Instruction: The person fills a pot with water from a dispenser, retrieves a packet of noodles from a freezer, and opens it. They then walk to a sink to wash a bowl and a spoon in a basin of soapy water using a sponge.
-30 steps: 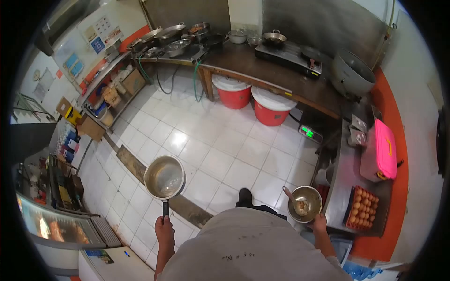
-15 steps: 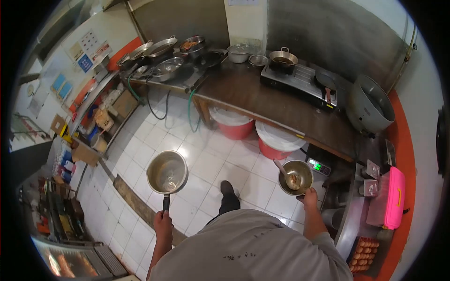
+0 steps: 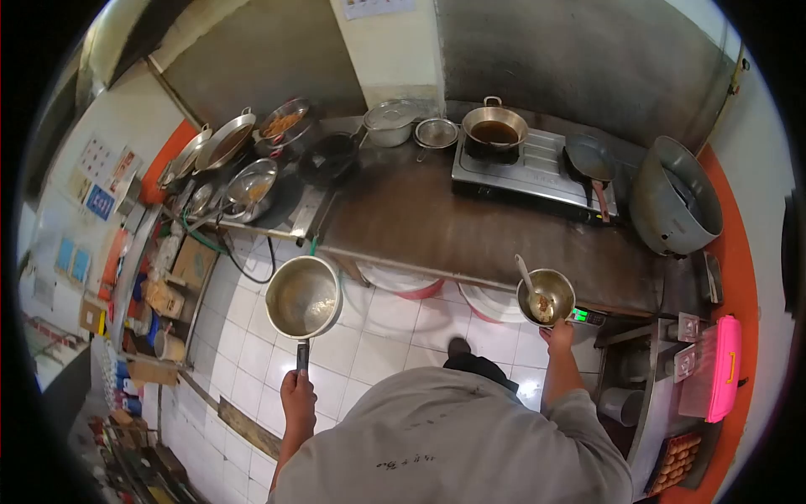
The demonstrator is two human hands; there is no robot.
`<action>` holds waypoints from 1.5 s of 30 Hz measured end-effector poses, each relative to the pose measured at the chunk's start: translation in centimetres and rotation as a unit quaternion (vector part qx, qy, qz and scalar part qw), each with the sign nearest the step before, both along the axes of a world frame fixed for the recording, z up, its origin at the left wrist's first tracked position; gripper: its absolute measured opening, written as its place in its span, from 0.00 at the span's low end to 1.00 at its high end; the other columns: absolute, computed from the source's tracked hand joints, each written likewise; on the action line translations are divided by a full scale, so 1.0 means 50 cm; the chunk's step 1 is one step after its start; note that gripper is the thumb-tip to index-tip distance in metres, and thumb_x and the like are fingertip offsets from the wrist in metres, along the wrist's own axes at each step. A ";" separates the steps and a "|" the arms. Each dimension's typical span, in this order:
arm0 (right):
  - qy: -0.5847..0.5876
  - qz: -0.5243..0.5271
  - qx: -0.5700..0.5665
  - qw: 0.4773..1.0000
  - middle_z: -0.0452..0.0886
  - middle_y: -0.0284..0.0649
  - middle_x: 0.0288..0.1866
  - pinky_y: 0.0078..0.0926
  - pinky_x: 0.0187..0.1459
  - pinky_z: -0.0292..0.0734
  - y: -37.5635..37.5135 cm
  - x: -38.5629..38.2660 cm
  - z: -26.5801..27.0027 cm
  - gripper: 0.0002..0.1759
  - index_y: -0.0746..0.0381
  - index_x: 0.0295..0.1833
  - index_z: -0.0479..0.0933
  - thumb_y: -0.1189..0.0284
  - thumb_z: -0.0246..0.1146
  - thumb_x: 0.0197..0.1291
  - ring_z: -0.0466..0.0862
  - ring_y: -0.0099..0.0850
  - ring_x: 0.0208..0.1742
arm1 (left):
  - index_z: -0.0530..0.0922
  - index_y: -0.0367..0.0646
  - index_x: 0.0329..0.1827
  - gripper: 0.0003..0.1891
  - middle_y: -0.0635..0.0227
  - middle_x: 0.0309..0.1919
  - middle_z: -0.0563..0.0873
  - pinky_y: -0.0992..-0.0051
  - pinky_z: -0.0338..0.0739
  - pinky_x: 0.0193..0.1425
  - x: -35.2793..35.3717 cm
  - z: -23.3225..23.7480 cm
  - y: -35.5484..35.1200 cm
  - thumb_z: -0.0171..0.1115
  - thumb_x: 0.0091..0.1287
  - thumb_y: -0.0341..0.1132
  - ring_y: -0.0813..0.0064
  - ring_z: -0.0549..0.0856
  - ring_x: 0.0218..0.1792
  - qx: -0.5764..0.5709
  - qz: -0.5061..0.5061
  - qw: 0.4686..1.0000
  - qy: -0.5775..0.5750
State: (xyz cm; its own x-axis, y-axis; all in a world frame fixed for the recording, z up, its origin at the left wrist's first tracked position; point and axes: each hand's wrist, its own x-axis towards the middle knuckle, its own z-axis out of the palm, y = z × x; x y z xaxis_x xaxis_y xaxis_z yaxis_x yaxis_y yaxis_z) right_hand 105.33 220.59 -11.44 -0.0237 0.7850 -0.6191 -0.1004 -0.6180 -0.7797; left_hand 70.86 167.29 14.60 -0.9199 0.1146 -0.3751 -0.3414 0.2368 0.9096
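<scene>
My left hand (image 3: 298,401) is closed round the black handle of a metal saucepan (image 3: 294,307), held out over the floor. A little clear liquid seems to lie in its bottom. With my right hand (image 3: 557,334) I grip a smaller metal pot (image 3: 564,290) at its near side; my fingers partly hide the hold. Inside it are brownish bits, and a pale spoon (image 3: 524,272) leans over its far rim. Both vessels are near the front edge of the brown worktop (image 3: 395,223).
On the worktop stand a gas stove (image 3: 537,189) with a wok (image 3: 494,126) of dark liquid, a frying pan (image 3: 590,158) and a large grey pot (image 3: 672,206). More pans fill the left stove. A pink-lidded box (image 3: 722,370) and eggs (image 3: 674,464) are at right. Lidded tubs (image 3: 403,281) sit underneath.
I have come closer to the worktop, which now covers more of the tubs. Both pots stay in my hands, and the right one is nearer the worktop edge.
</scene>
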 end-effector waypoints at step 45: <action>-0.103 -0.130 0.014 0.986 0.86 0.40 0.35 0.27 0.29 0.71 0.677 -1.055 0.311 0.24 0.60 0.47 0.77 0.47 0.66 0.70 0.84 0.31 0.28 | 0.72 0.47 0.39 0.10 0.80 0.22 0.70 0.82 0.61 0.21 -1.135 -0.010 0.696 0.57 0.82 0.36 0.88 0.66 0.19 0.039 -0.144 0.987 -0.052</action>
State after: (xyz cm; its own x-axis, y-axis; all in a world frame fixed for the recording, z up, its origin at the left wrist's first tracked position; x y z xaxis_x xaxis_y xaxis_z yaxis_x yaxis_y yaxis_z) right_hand 52.55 254.44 4.09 0.3036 0.7650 -0.5681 -0.0905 -0.5704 -0.8164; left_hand 14.12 202.11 14.08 -0.8015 0.3980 -0.4463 -0.3631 0.2692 0.8920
